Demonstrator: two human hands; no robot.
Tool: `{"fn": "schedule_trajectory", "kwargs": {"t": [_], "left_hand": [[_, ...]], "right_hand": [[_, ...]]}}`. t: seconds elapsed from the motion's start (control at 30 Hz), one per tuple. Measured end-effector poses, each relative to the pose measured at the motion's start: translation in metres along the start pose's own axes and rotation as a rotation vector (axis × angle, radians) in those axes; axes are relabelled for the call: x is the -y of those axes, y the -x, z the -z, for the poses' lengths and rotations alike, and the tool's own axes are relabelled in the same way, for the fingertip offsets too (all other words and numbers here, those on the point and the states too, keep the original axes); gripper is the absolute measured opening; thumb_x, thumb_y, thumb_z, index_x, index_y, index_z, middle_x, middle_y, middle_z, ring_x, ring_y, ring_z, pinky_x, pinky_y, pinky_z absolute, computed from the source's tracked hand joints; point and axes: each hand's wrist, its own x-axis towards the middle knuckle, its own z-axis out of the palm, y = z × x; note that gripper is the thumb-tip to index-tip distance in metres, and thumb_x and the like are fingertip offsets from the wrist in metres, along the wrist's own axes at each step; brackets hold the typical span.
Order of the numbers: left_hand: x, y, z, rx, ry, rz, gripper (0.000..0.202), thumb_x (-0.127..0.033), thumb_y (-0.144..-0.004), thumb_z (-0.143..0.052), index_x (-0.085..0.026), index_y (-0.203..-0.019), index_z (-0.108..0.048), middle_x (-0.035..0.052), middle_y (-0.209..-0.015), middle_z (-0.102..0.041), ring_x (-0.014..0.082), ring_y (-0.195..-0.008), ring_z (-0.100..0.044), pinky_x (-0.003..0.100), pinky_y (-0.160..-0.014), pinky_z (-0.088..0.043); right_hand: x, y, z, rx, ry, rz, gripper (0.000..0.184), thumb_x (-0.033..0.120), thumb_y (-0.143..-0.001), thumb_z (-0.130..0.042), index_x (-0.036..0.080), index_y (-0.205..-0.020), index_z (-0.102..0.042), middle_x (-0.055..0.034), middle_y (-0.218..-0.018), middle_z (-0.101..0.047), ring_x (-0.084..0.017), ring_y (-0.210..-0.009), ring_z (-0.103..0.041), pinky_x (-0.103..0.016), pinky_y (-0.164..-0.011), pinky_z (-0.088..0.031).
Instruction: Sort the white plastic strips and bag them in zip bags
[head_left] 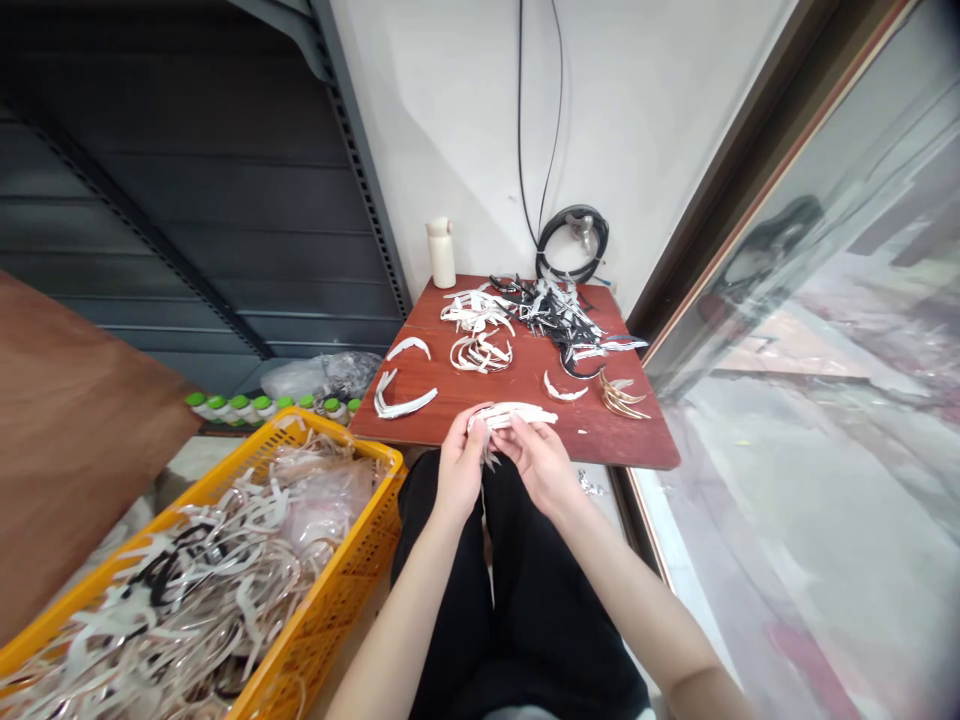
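Note:
Between my two hands, over the front edge of the table, is a bundle of curved white strips [517,412]. My left hand [460,462] is closed on its left end, with thin loose ends hanging below the fingers. My right hand [541,462] grips the bundle nearer its right end. On the table before them, a few curved white strips [405,404] lie to the left. A single white curved strip [564,392] and some gold-edged curved strips [622,398] lie to the right. What exactly the strips are, I cannot tell.
Farther back on the red-brown table [435,430] are white strip piles [480,312] and a black-and-grey pile [559,315]. A cream bottle [442,255] and coiled black cable [571,243] stand behind. At left, a yellow crate [330,530] holds many strips. Glass [825,400] borders the right.

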Motion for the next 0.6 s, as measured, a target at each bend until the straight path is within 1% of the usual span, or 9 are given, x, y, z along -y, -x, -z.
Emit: {"fn": "schedule_trajectory", "kwargs": {"t": [0.07, 0.1, 0.2, 0.27, 0.33, 0.37, 0.43, 0.5, 0.6], "left_hand": [[0.001, 0.001, -0.001, -0.004, 0.016, 0.013, 0.032, -0.042, -0.083, -0.067, -0.021, -0.108, -0.068, 0.0073, -0.108, -0.067, 0.0171, -0.091, -0.062, 0.025, -0.079, -0.049], [0.002, 0.001, -0.001, -0.011, 0.038, 0.020, 0.032, -0.042, -0.083, -0.067, -0.021, -0.108, -0.068, 0.0069, -0.106, -0.067, 0.0173, -0.091, -0.062, 0.025, -0.080, -0.049], [-0.001, -0.003, 0.003, -0.074, 0.139, 0.013, 0.029, -0.040, -0.082, -0.069, -0.021, -0.103, -0.067, 0.0013, -0.085, -0.062, 0.0123, -0.076, -0.058, 0.022, -0.073, -0.048], [-0.007, -0.007, 0.007, -0.117, 0.247, 0.006, 0.022, -0.036, -0.080, -0.072, -0.020, -0.092, -0.065, -0.0038, -0.069, -0.050, 0.0085, -0.062, -0.049, 0.019, -0.064, -0.044], [-0.017, -0.008, 0.010, -0.104, 0.370, 0.025, 0.019, -0.031, -0.078, -0.075, -0.019, -0.080, -0.060, -0.0061, -0.063, -0.039, 0.0061, -0.054, -0.039, 0.017, -0.057, -0.040], [-0.022, -0.008, 0.011, -0.076, 0.422, 0.041, 0.019, -0.029, -0.078, -0.074, -0.018, -0.078, -0.059, -0.0065, -0.063, -0.036, 0.0055, -0.052, -0.036, 0.017, -0.054, -0.038], [-0.033, -0.006, 0.010, -0.011, 0.486, 0.067, 0.014, -0.026, -0.080, -0.072, -0.018, -0.082, -0.061, -0.0064, -0.063, -0.033, 0.0054, -0.051, -0.033, 0.017, -0.052, -0.036], [-0.040, -0.003, 0.007, 0.039, 0.481, 0.079, 0.016, -0.027, -0.083, -0.068, -0.019, -0.096, -0.064, -0.0059, -0.063, -0.034, 0.0064, -0.052, -0.035, 0.018, -0.055, -0.038], [-0.038, 0.002, 0.002, 0.083, 0.328, 0.118, 0.026, -0.028, -0.085, -0.066, -0.019, -0.109, -0.065, -0.0048, -0.063, -0.040, 0.0081, -0.058, -0.041, 0.019, -0.062, -0.042]], "right_hand": [[-0.005, 0.002, -0.004, 0.011, 0.048, 0.045, 0.023, 0.035, -0.073, -0.079, 0.017, -0.074, -0.066, 0.0014, -0.064, -0.062, -0.011, -0.061, -0.060, -0.021, -0.059, -0.054], [-0.005, 0.003, -0.005, 0.015, 0.051, 0.044, 0.023, 0.036, -0.074, -0.078, 0.017, -0.073, -0.065, 0.0023, -0.062, -0.060, -0.010, -0.057, -0.057, -0.020, -0.055, -0.051], [-0.003, 0.005, -0.004, 0.011, 0.030, 0.014, 0.022, 0.035, -0.074, -0.077, 0.017, -0.081, -0.066, 0.0040, -0.059, -0.055, -0.008, -0.049, -0.050, -0.019, -0.046, -0.044], [0.002, 0.004, 0.000, -0.029, 0.039, 0.036, 0.023, 0.034, -0.073, -0.076, 0.017, -0.085, -0.066, 0.0052, -0.056, -0.052, -0.008, -0.046, -0.046, -0.018, -0.041, -0.039], [0.006, 0.003, 0.003, -0.070, 0.064, 0.054, 0.022, 0.034, -0.072, -0.074, 0.017, -0.083, -0.065, 0.0063, -0.053, -0.048, -0.007, -0.043, -0.043, -0.018, -0.038, -0.033], [0.007, 0.003, 0.005, -0.075, 0.079, 0.045, 0.022, 0.033, -0.071, -0.074, 0.017, -0.080, -0.063, 0.0065, -0.052, -0.048, -0.007, -0.042, -0.042, -0.018, -0.037, -0.031], [0.008, 0.001, 0.007, -0.047, 0.100, -0.006, 0.021, 0.033, -0.070, -0.074, 0.016, -0.075, -0.061, 0.0065, -0.052, -0.047, -0.006, -0.041, -0.040, -0.017, -0.036, -0.028], [0.007, 0.000, 0.005, -0.005, 0.111, -0.056, 0.021, 0.031, -0.070, -0.074, 0.016, -0.079, -0.063, 0.0065, -0.051, -0.047, -0.006, -0.041, -0.039, -0.017, -0.036, -0.027], [0.007, 0.000, -0.003, 0.033, 0.120, -0.045, 0.020, 0.030, -0.071, -0.072, 0.016, -0.083, -0.065, 0.0062, -0.049, -0.049, -0.006, -0.041, -0.039, -0.017, -0.037, -0.029]]}}
